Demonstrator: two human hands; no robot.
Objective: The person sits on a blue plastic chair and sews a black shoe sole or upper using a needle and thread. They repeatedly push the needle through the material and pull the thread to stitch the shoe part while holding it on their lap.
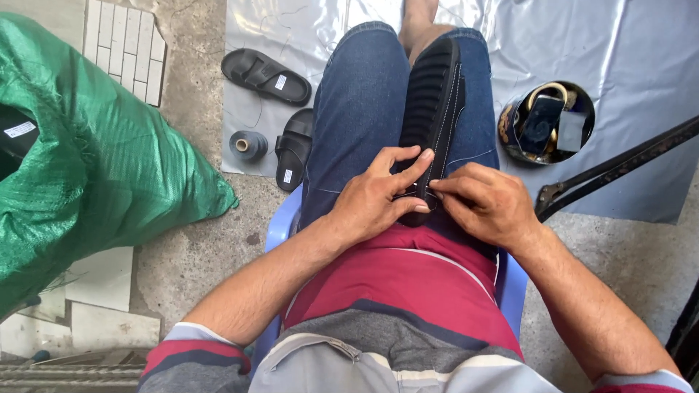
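Your left hand (378, 200) has a firm grip on the near end of the black sandal (431, 116), which lies sole-up along your lap between your thighs. Your right hand (484, 204) pinches the sandal's edge just beside your left fingers. Two more sandals (266, 75) and a thread spool (248, 145) lie well left of your left hand.
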